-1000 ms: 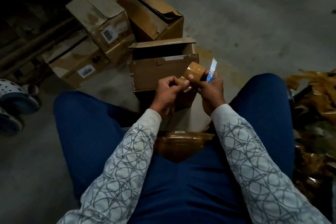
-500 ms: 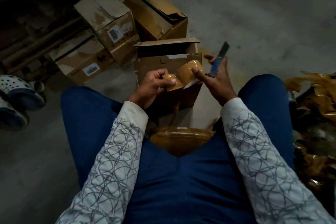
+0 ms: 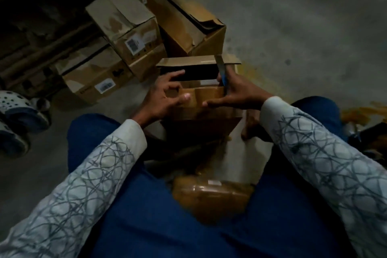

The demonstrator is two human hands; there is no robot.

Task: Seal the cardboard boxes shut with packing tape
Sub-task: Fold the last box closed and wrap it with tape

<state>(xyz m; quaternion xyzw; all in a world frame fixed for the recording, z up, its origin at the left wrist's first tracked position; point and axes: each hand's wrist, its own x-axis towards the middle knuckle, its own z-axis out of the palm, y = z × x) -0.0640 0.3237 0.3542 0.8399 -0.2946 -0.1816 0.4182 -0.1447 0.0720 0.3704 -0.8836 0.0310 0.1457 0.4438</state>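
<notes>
**Work position.** The person sits on the concrete floor (image 3: 293, 27) with knees apart. The cardboard box (image 3: 211, 112) stands on the floor between the knees, directly ahead of both hands. Its far flap (image 3: 188, 62) stands raised, and the opening under it is dark.

**Tape.** A brown tape strip (image 3: 209, 93) runs horizontally across the near face of the box, just below the top edge, and spans the gap between the two hands.

**Left hand.** The left hand (image 3: 165, 98) lies against the box with nothing enclosed in it. Its index finger reaches up to the top edge, its thumb presses the left end of the strip, and the remaining fingers are bent.

**Right hand.** The right hand (image 3: 238, 94) grips a utility knife (image 3: 222, 75) with a blue handle, the blade pointing up past the raised flap. The thumb of the same hand extends leftward and presses the lower edge of the strip.

**Surroundings.**
- A brown glossy object (image 3: 211, 195) rests in the lap (motion blur prevents identification).
- Three further boxes stand behind and to the left: a labelled upper box (image 3: 129, 27), a labelled lower box (image 3: 90, 77) partly beneath it, and a torn box (image 3: 188, 21) just beside them.
- Perforated sandals (image 3: 16, 111) lie at the left edge.
- Crumpled brown tape (image 3: 360, 111) lies on the floor beyond the right knee.
</notes>
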